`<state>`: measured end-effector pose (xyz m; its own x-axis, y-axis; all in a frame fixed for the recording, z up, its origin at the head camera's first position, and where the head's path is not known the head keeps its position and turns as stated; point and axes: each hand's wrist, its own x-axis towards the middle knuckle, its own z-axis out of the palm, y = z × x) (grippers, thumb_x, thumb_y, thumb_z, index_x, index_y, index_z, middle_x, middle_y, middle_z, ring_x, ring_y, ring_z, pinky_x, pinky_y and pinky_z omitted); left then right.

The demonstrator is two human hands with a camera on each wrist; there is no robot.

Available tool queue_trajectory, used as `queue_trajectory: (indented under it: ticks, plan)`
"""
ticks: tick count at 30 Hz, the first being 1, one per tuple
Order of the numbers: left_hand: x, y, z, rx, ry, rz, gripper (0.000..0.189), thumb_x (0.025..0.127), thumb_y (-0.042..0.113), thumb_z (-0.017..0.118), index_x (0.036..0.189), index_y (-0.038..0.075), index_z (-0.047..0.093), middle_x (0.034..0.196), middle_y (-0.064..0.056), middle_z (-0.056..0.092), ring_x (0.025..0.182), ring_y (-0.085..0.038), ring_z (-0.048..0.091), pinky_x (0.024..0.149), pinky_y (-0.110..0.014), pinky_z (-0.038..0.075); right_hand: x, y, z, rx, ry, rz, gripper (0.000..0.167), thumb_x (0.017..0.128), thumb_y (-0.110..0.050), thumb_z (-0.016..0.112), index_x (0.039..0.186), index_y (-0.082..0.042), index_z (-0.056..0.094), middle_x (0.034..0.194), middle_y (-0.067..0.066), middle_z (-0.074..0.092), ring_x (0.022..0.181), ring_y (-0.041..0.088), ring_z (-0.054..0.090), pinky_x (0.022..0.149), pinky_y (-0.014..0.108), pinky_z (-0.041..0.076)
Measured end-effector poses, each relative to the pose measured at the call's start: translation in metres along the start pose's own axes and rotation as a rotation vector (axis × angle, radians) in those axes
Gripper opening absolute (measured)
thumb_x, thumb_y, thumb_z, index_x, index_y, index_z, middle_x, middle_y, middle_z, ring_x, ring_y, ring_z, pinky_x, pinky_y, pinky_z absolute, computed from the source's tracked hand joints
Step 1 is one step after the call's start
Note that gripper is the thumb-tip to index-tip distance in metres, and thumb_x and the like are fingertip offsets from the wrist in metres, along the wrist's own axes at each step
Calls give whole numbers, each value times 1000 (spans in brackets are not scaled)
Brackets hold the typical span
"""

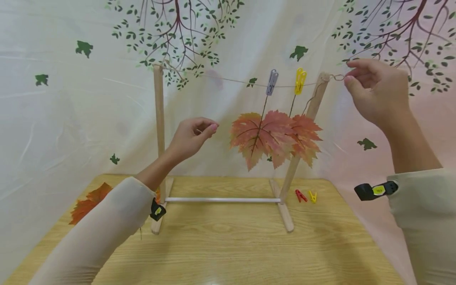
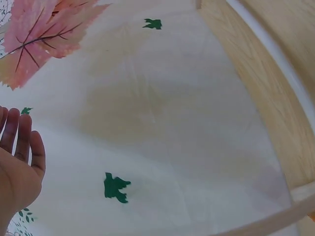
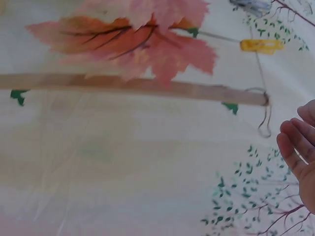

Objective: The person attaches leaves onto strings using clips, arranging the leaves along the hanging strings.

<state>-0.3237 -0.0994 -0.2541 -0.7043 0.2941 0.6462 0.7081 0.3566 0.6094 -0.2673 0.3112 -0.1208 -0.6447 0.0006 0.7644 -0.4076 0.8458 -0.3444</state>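
Observation:
A cord [image 1: 231,79] runs between two wooden posts. A grey clothespin [image 1: 272,82] and a yellow clothespin [image 1: 299,81] are clipped on it, holding the stems of a reddish artificial maple leaf [image 1: 261,136] and a second maple leaf [image 1: 307,136] behind it. My right hand [image 1: 379,89] is beside the cord's loose loop [image 1: 337,77] at the right post's top; in the right wrist view its fingers [image 3: 293,157] are a little apart from the loop. My left hand [image 1: 194,136] hovers left of the leaves, its fingers relaxed and holding nothing.
The right post [image 1: 317,97] and left post [image 1: 158,107] stand on wooden feet joined by a white rod [image 1: 222,200]. Red [image 1: 301,195] and yellow [image 1: 312,196] clothespins lie right of the stand. An orange maple leaf [image 1: 89,204] lies on the table [image 1: 213,245] behind my left sleeve.

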Motion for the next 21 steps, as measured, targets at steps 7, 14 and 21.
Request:
queue_trajectory:
  ticks: [7,14,21]
  plan:
    - [-24,-14,-13,13,-42,-8,19,103,16,65,112,2,76,102,-12,75,86,-21,68,73,-27,55,-14,34,1,-62,-22,-6,40,104,-23,56,138,-4,63,114,22,69,79,-19,46,72,1,36]
    - [-50,-30,-29,46,-56,-68,19,102,18,66,113,5,76,100,-8,75,84,-21,67,69,-24,53,-29,61,7,-128,-104,-31,40,103,-19,55,139,0,61,113,27,69,94,26,67,69,0,29]
    - [-76,-38,-42,53,-110,-102,19,104,18,64,114,7,76,99,-4,75,84,-18,67,70,-25,54,-43,86,24,-200,-194,-89,37,101,-11,55,133,6,60,103,29,69,90,46,66,75,36,56]
